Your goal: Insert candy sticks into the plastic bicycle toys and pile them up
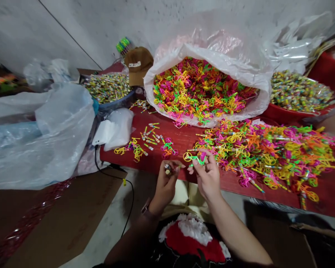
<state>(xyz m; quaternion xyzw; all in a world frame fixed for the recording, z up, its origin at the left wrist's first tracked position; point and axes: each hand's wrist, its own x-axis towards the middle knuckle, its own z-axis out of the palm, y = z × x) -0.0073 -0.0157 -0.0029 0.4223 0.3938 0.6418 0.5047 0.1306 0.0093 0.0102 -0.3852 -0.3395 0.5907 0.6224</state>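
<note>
Grips narrow: right hand pinches neon plastic toy bicycle, left hand pinches small pale stick; both hands sit just beside toy heap on red desk.

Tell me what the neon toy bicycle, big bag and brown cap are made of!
The neon toy bicycle looks like glossy molded plastic: bright, smooth and thin. The big bag seems to be thin clear plastic film, shiny and crinkled. The brown cap looks like matte cloth, though its weave is too small to see.
</note>
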